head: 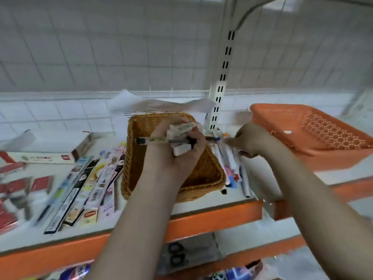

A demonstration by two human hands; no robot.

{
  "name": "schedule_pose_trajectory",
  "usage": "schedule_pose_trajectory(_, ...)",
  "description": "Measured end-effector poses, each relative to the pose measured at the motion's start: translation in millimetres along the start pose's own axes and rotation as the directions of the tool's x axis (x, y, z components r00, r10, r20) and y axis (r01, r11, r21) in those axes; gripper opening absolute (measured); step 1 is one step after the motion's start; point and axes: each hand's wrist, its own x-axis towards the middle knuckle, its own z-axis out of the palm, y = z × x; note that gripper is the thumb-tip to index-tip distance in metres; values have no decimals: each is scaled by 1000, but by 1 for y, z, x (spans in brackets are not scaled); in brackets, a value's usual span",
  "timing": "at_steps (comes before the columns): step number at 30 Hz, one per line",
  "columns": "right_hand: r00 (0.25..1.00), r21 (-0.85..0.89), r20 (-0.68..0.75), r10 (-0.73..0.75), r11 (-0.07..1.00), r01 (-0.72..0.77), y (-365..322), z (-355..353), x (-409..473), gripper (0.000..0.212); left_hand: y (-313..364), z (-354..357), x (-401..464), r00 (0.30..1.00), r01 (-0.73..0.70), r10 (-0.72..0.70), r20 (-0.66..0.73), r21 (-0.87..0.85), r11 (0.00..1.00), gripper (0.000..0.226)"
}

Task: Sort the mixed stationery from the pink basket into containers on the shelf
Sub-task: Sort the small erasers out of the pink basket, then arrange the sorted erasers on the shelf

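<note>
Over the wicker basket (175,178) on the shelf (212,217), my left hand (177,146) holds a mixed bundle: several small white boxed erasers (180,131) and a dark pen (161,141) lying crosswise, fingers curled tight round all of them. These are light, stiff things, but the boxes are smooth-sided and stacked loosely, so I judge they could slide out if my hold eases; the pen, thin and round, sits pinned against the palm and would roll free first. Taking each eraser by its long flat sides and the pen by mid-barrel looks safest.

My right hand (252,141) reaches toward the pile of pens (232,164) lying on the shelf between the wicker basket and the pink basket (314,134), which stands tilted at my right. Motion blur hides that hand's fingers; I cannot tell whether they grip anything. Flat packets of stationery (80,184) lie spread to the left, well apart from both hands.
</note>
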Motion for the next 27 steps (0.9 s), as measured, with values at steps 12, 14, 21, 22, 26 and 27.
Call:
schedule_pose_trajectory(12,804,867,494,-331,123,-483,11,0,-37,54,-53,18,20,986,-163,167,-1,204,965,10)
schedule_pose_trajectory(14,794,867,487,-364,92,-489,11,5,-33,57,-52,14,15,991,-133,122,62,212,968,10)
schedule_pose_trajectory(21,914,953,276,-296,-38,-300,-28,-5,-43,18,-1,4,-31,895,-433,441,67,364,825,25)
schedule_pose_trajectory(22,932,982,188,-309,31,-188,-43,-5,-49,18,12,-3,-44,868,-482,492,65,347,805,16)
schedule_pose_trajectory(26,853,895,-128,-505,311,318,-108,14,-90,21,74,-40,-104,784,-566,618,-59,341,750,9)
schedule_pose_trajectory(27,811,835,-168,-561,356,419,-126,23,-101,21,89,-49,-120,759,-584,644,-96,336,739,5)
